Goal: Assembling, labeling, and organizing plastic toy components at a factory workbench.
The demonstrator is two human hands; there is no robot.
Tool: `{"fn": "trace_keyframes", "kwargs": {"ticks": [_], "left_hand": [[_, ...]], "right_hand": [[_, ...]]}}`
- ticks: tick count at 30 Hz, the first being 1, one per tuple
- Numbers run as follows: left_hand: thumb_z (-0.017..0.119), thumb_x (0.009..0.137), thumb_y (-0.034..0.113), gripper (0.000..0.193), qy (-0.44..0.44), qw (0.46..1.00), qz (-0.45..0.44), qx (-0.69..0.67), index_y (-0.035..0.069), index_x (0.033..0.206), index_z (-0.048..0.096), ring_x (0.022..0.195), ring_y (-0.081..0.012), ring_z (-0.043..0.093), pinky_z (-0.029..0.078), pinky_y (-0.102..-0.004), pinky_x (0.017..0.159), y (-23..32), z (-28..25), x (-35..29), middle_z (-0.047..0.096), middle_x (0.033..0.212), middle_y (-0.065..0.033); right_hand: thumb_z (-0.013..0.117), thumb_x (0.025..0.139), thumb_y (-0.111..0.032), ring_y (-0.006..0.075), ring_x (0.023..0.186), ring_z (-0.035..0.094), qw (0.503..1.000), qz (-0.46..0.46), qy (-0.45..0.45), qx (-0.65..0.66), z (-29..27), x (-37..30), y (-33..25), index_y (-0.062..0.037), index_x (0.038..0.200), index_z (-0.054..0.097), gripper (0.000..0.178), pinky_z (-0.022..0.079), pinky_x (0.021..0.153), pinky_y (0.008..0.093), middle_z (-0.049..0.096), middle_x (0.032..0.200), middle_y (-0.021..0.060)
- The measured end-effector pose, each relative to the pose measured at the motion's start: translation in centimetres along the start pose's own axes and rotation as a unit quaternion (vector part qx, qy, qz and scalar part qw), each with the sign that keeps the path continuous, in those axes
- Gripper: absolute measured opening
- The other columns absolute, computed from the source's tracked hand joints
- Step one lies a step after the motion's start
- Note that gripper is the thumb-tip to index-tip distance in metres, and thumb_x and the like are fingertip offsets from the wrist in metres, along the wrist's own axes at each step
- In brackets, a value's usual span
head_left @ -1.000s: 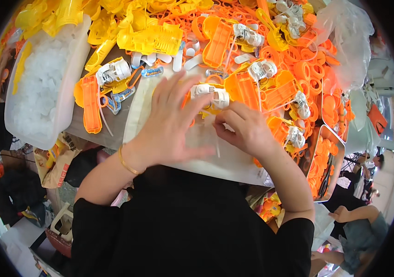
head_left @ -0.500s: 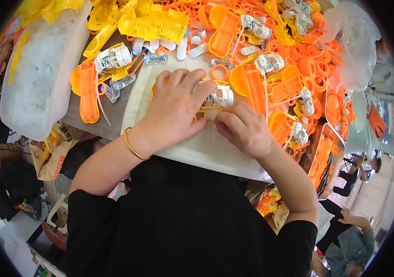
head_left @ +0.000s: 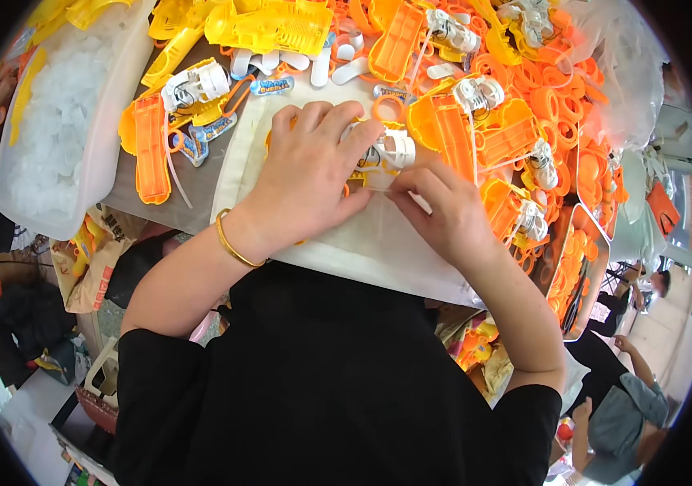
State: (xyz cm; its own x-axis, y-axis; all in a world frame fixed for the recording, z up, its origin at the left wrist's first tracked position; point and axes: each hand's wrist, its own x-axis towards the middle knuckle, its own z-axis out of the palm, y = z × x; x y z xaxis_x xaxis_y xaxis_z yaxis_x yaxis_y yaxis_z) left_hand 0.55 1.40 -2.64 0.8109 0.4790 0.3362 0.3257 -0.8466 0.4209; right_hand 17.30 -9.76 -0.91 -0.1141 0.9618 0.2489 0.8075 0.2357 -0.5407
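My left hand (head_left: 307,174) presses down over a yellow toy half-shell, most of which it hides. A white mechanism (head_left: 397,149) with dark wires sticks out of the shell past my fingers. At the shell's near edge, my right hand (head_left: 447,212) pinches the end of a thin translucent tube (head_left: 380,189) between thumb and forefinger. Both hands rest over a white cloth (head_left: 342,243). Just beyond the shell lies an orange ring (head_left: 389,108).
Half-built orange and yellow toys (head_left: 151,150) lie left and right of the cloth. Yellow shells (head_left: 269,28) and orange rings (head_left: 553,105) pile up behind. A tub (head_left: 14,198) of translucent parts stands left; a metal tray (head_left: 604,259) of orange parts, right. Another person (head_left: 625,421) is at lower right.
My right hand has drawn slightly right and nearer, and the pinched tube now shows stretched between it and the shell. My left hand still holds the shell down.
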Motion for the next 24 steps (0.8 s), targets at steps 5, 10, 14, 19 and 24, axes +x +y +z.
{"fn": "trace_keyframes", "kwargs": {"ticks": [5,10,14,19,24], "left_hand": [[0.076,0.061,0.024,0.062,0.003,1.0,0.008,0.012,0.01,0.115,0.049,0.106,-0.027,0.045,0.032,-0.0435,0.09,0.0,0.0,0.0,0.048,0.117,-0.0085],[0.075,0.062,0.022,0.059,0.008,1.0,0.0,0.004,0.012,0.114,0.05,0.107,-0.028,0.045,0.031,-0.0433,0.092,0.0,0.2,0.0,0.048,0.118,-0.0076],[0.078,0.06,0.024,0.065,0.006,1.0,0.016,0.01,0.009,0.117,0.049,0.103,-0.0254,0.047,0.033,-0.0437,0.087,-0.1,0.2,-0.1,0.048,0.115,-0.0087],[0.077,0.06,0.024,0.065,0.011,1.0,0.014,0.008,0.009,0.116,0.049,0.103,-0.0256,0.047,0.033,-0.0435,0.086,-0.1,0.1,-0.2,0.049,0.115,-0.0088],[0.076,0.06,0.023,0.064,-0.01,1.0,0.007,0.014,0.01,0.117,0.049,0.104,-0.026,0.047,0.033,-0.0437,0.087,0.0,0.1,0.0,0.049,0.117,-0.009]], "right_hand": [[0.071,0.068,0.006,0.0233,0.069,0.061,0.997,-0.013,0.069,-0.01,0.8,-0.7,0.2,-0.0033,0.082,0.059,0.021,0.05,0.059,0.0309,0.06,0.08,0.009],[0.07,0.067,0.007,0.0241,0.069,0.061,0.998,-0.033,0.041,-0.027,0.2,-0.1,-0.2,-0.0037,0.08,0.058,0.021,0.051,0.059,0.032,0.06,0.083,0.0086],[0.069,0.067,0.003,0.0256,0.071,0.06,0.997,-0.023,-0.024,-0.067,-0.9,0.9,-1.3,-0.0036,0.079,0.055,0.019,0.05,0.058,0.0345,0.057,0.083,0.0084],[0.069,0.068,0.002,0.0262,0.072,0.059,0.995,-0.008,-0.069,-0.076,-1.1,1.4,-1.8,-0.0038,0.079,0.055,0.019,0.05,0.059,0.0348,0.057,0.084,0.0084],[0.072,0.07,0.003,0.0244,0.074,0.062,1.0,-0.011,0.026,-0.002,0.5,-0.6,0.5,-0.004,0.084,0.058,0.021,0.051,0.061,0.0311,0.059,0.086,0.0087]]}}
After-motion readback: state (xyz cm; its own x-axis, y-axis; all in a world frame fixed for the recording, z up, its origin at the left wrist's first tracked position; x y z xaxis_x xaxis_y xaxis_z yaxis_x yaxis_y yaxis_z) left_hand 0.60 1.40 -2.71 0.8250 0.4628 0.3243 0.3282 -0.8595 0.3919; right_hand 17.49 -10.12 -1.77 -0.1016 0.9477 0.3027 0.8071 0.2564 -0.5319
